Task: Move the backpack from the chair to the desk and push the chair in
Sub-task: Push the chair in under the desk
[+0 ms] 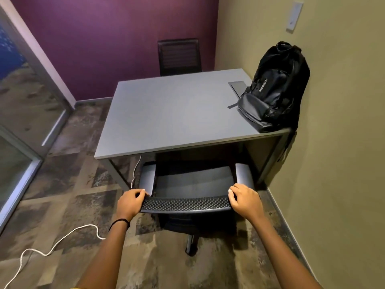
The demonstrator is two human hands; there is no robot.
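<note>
A black backpack [275, 88] stands upright on the right side of the grey desk [166, 113], leaning against the beige wall. A black mesh office chair [187, 184] sits at the desk's near edge, its seat and grey armrests partly under the desktop. My left hand [130, 202] grips the left end of the chair's backrest top. My right hand [243, 200] grips the right end of the same backrest.
A second black chair [179, 57] stands beyond the desk by the purple wall. A white cable [62, 240] snakes across the carpet at the left and runs up under the desk. A glass partition [18, 113] lines the left. A flat grey panel [238, 86] sits in the desktop.
</note>
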